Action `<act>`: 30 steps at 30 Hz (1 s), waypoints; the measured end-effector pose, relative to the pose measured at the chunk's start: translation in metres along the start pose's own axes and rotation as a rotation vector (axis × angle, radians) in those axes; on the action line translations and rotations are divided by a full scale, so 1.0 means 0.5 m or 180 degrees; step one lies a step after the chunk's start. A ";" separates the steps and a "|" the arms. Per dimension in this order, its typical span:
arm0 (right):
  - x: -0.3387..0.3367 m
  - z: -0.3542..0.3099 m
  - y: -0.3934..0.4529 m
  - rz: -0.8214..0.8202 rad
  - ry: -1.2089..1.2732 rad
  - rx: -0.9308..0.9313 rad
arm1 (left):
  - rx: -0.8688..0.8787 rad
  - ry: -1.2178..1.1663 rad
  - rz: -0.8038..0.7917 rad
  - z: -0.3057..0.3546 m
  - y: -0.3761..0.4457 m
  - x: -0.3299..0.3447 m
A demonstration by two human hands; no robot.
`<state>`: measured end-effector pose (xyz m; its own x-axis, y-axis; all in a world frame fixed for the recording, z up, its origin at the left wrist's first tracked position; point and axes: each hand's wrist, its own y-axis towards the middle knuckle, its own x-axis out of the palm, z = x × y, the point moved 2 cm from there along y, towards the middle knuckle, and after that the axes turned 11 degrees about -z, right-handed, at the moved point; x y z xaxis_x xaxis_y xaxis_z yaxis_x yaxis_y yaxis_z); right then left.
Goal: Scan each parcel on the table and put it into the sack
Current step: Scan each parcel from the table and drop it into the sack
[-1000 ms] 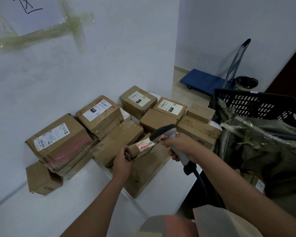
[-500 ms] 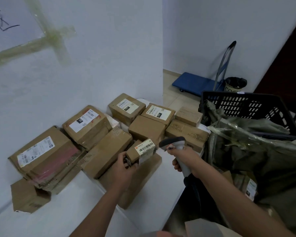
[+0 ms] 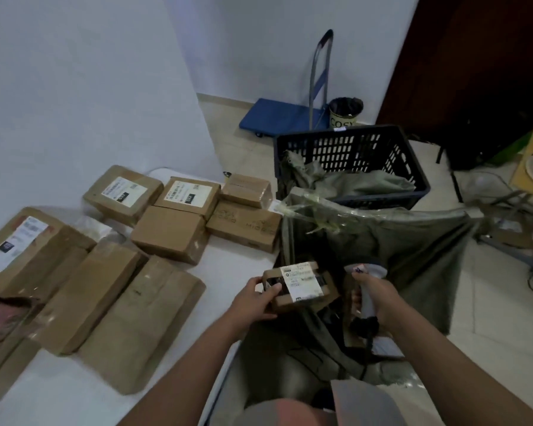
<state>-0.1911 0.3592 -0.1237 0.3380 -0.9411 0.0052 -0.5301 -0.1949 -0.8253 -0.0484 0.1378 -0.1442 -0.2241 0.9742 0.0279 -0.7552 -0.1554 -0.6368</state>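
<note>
Gripping a small parcel (image 3: 300, 285) by its near end, the left hand (image 3: 254, 298) has its thumb laid over the top edge and its fingers curled beneath, and it holds the box in the air just past the right edge of the white table (image 3: 228, 272), over the open mouth of the grey-green sack (image 3: 413, 241). A white label with a barcode faces up on the box, and dark tape bands cross its top. Beside it, the right hand (image 3: 374, 298) is clenched round the grip of a handheld scanner (image 3: 363, 282), whose pale head points up and to the left, near the parcel but not touching it; a dark cable hangs from the foot of the handle. Inside the sack, below the two hands, parts of other boxes show, one with a white label. On the table lie more brown parcels (image 3: 170, 233): two with white labels toward the far end, plain ones in front of them, a printed carton at the table's right edge, and long flat packets nearer the left, the leftmost blurred. Behind the sack stands a dark plastic basket (image 3: 351, 149) with more grey-green cloth lying in it. Farther back on the tiled floor, a blue platform trolley (image 3: 277, 116) with an upright handle sits beside a small bin (image 3: 345, 113) lined with a black bag.
</note>
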 end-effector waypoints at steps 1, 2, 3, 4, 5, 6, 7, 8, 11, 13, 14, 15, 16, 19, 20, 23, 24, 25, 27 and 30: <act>-0.037 0.005 0.009 0.0029 0.0092 0.0057 | -0.0138 -0.0202 -0.0078 -0.002 0.022 0.032; -0.074 0.010 0.020 0.0058 0.0183 0.0074 | -0.0246 -0.0373 -0.0157 -0.004 0.045 0.064; -0.110 0.015 0.033 0.0107 0.0243 0.0104 | -0.0334 -0.0517 -0.0232 -0.004 0.065 0.098; -0.143 0.017 0.037 0.0155 0.0312 0.0119 | -0.0424 -0.0633 -0.0293 -0.003 0.083 0.131; -0.169 0.014 0.032 0.0230 0.0359 0.0123 | -0.0528 -0.0731 -0.0362 -0.001 0.098 0.164; -0.194 0.009 0.027 0.0264 0.0374 0.0120 | -0.0638 -0.0789 -0.0421 0.000 0.114 0.197; -0.215 0.004 0.022 0.0288 0.0358 0.0145 | -0.0757 -0.0826 -0.0460 0.001 0.131 0.228; -0.237 0.002 0.024 0.0263 0.0331 0.0195 | -0.0861 -0.0831 -0.0473 0.004 0.149 0.258; -0.300 -0.008 0.038 0.0270 0.0348 0.0185 | -0.0926 -0.1064 -0.0331 0.022 0.219 0.335; -0.337 -0.011 0.050 0.0277 0.0298 0.0214 | -0.0756 -0.1493 -0.0143 0.040 0.265 0.377; -0.352 -0.012 0.053 0.0284 0.0264 0.0244 | -0.0655 -0.1708 -0.0031 0.048 0.282 0.395; -0.366 -0.013 0.057 0.0282 0.0233 0.0262 | -0.0588 -0.1854 0.0085 0.054 0.297 0.409; -0.378 -0.013 0.059 0.0267 0.0208 0.0260 | -0.0580 -0.1895 0.0195 0.056 0.309 0.421; -0.403 -0.012 0.071 0.0243 0.0146 0.0274 | -0.0725 -0.1770 0.0292 0.054 0.328 0.453; -0.407 -0.012 0.074 0.0226 0.0126 0.0275 | -0.0801 -0.1700 0.0250 0.050 0.330 0.461; -0.408 -0.010 0.085 0.0157 0.0066 0.0241 | -0.0992 -0.1498 0.0137 0.031 0.320 0.459; -0.404 -0.012 0.087 0.0125 0.0007 0.0241 | -0.1021 -0.1434 0.0117 0.024 0.315 0.451; -0.397 -0.015 0.091 0.0076 -0.0060 0.0232 | -0.1033 -0.1388 0.0091 0.018 0.310 0.441; -0.375 -0.026 0.096 -0.0062 -0.0212 0.0165 | -0.1026 -0.1357 0.0073 0.005 0.300 0.415; -0.322 -0.048 0.093 -0.0418 -0.0475 0.0060 | -0.0971 -0.1414 0.0141 -0.011 0.273 0.370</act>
<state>-0.2887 0.4950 -0.1496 0.5156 -0.8563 0.0308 -0.4596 -0.3067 -0.8335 -0.1895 0.2975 -0.2300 -0.5405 0.7944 0.2770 -0.5407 -0.0758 -0.8378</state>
